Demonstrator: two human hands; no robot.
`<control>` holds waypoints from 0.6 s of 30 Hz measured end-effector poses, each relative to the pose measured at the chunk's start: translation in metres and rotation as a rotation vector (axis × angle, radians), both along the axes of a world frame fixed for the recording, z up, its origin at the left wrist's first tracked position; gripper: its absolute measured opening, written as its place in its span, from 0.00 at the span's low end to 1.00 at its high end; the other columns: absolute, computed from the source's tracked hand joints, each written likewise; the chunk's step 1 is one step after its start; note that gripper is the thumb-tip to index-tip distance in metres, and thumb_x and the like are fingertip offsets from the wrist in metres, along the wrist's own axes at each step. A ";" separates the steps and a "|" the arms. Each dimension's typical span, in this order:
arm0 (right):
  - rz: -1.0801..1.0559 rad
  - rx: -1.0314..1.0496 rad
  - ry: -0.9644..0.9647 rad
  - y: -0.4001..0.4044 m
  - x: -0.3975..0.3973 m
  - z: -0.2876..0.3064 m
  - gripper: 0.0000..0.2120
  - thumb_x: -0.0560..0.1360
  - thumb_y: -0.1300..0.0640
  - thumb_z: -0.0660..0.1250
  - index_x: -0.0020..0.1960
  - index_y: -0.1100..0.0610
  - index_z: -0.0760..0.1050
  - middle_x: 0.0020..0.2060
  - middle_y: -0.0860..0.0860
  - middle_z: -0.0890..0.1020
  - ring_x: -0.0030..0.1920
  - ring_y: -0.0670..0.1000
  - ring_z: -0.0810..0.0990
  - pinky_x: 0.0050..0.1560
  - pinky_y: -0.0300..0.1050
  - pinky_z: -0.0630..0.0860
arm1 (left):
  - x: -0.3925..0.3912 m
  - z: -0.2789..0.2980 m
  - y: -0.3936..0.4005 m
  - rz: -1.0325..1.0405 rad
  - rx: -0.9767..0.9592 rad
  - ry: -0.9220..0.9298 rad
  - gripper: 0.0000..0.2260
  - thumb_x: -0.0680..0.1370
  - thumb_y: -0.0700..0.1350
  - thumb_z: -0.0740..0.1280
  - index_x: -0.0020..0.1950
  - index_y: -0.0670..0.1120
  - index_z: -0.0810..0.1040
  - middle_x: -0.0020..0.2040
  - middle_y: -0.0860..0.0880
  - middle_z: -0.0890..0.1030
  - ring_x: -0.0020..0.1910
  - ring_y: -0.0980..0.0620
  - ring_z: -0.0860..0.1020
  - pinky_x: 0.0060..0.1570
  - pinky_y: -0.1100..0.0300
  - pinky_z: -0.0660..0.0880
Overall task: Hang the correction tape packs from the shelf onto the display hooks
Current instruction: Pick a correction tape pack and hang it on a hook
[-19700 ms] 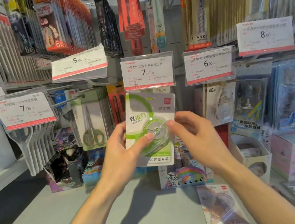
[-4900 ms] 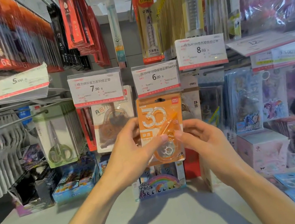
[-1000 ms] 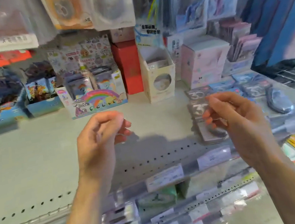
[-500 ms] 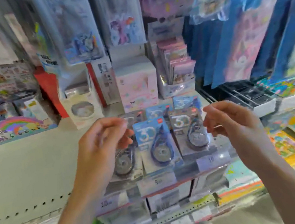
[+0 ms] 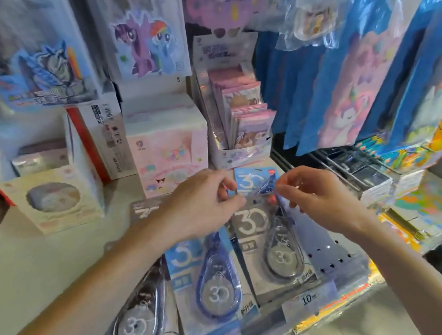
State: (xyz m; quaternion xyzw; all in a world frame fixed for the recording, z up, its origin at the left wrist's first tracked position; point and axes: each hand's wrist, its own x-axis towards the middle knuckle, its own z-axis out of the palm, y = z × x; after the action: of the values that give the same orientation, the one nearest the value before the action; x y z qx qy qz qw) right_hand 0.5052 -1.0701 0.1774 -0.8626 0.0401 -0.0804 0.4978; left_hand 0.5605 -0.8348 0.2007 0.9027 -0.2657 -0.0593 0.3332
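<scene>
— Starting at the left of the shelf (image 5: 39, 267), what lies there?

— A grey correction tape pack (image 5: 144, 322) flat near the front edge, then a blue pack (image 5: 211, 287) just beside it, then a second grey pack (image 5: 272, 249). Behind that one a further blue pack (image 5: 255, 182) lies partly covered. Cartoon boxes stand at the back of the shelf, well apart from the price tags (image 5: 308, 299) along the front rail.

— And the hands?

— The left hand (image 5: 199, 203) reaches over the row with fingers curled, its fingertips at the top edge of the second grey pack. The right hand (image 5: 313, 195) comes in from the other side, thumb and forefinger brought together at that same top corner. Whether either has truly pinched the card or only touches it, I cannot tell; the view is smeared there.

— How will such a pack handle?

— Light, I would judge: a thin card back with a clear plastic blister over the tape body. The card is stiff enough to lift by one edge but would crease if squeezed hard, and the blister looks slick. Best taken by the bare card at the top, near where a hang hole would sit, keeping that hole free for the hook.

— Are the display hooks in sight?

— Not clearly; hanging goods crowd the upper part, so every pack on the shelf is not yet hung.
</scene>
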 end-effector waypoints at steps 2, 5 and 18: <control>0.026 -0.059 0.012 0.002 0.008 -0.004 0.04 0.77 0.55 0.75 0.45 0.48 0.82 0.34 0.41 0.82 0.30 0.41 0.78 0.35 0.34 0.73 | 0.009 -0.007 -0.004 -0.038 0.106 -0.012 0.10 0.77 0.56 0.70 0.55 0.53 0.79 0.53 0.52 0.77 0.49 0.53 0.77 0.53 0.56 0.75; 0.057 -0.105 0.002 0.000 0.013 -0.007 0.04 0.75 0.52 0.77 0.45 0.45 0.83 0.35 0.39 0.81 0.29 0.39 0.77 0.34 0.30 0.72 | 0.013 -0.010 -0.009 -0.061 0.170 -0.028 0.07 0.77 0.58 0.70 0.49 0.56 0.78 0.53 0.52 0.75 0.53 0.53 0.76 0.58 0.51 0.74; 0.191 0.347 0.024 -0.019 0.021 0.021 0.07 0.81 0.59 0.69 0.50 0.63 0.83 0.40 0.52 0.85 0.40 0.48 0.82 0.41 0.41 0.80 | 0.011 0.013 -0.033 0.119 -0.378 0.326 0.07 0.80 0.55 0.69 0.47 0.53 0.81 0.44 0.49 0.87 0.39 0.59 0.79 0.47 0.51 0.74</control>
State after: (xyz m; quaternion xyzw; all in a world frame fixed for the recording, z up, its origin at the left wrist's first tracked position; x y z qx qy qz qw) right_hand 0.5262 -1.0887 0.1986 -0.7646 -0.0228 -0.0142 0.6439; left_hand 0.5714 -0.8679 0.2135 0.8169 -0.1612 -0.1333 0.5374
